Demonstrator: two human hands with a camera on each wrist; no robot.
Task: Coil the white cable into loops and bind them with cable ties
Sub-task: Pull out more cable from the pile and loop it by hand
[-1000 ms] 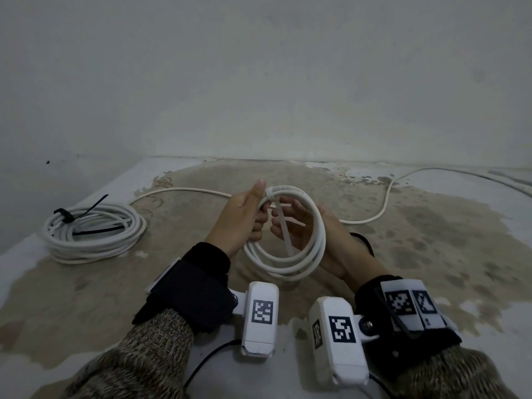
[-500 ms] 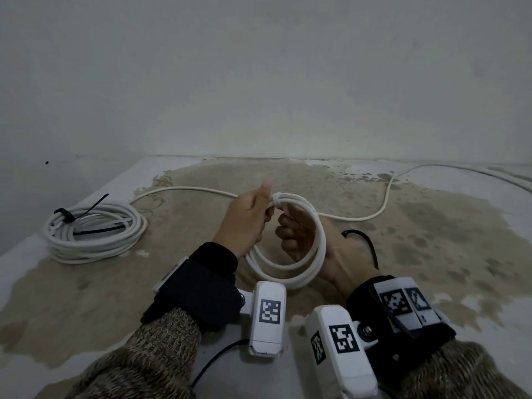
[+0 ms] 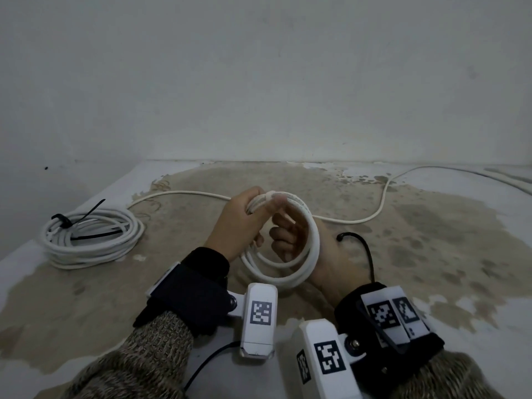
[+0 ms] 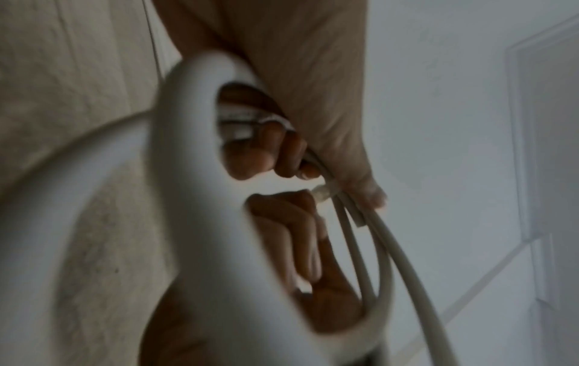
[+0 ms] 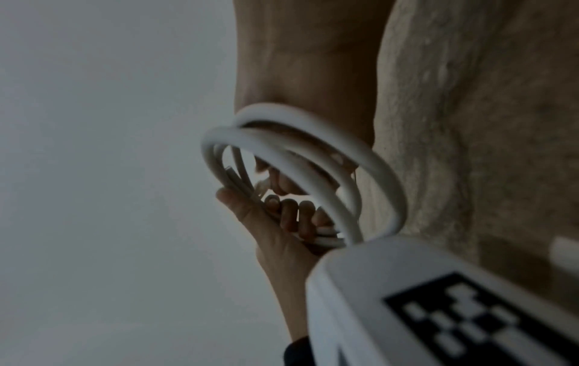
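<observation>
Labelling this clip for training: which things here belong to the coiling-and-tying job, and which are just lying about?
Job:
- white cable coil, gripped by left hand
- white cable tie
- right hand, inside the loops

Lying about:
- finished coil with black ties
- thin black wire

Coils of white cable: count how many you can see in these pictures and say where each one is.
2. One bundled coil lies on the floor at the left, bound with black ties. The second coil is held up between the left hand and right hand. More may lie outside the frame.
</observation>
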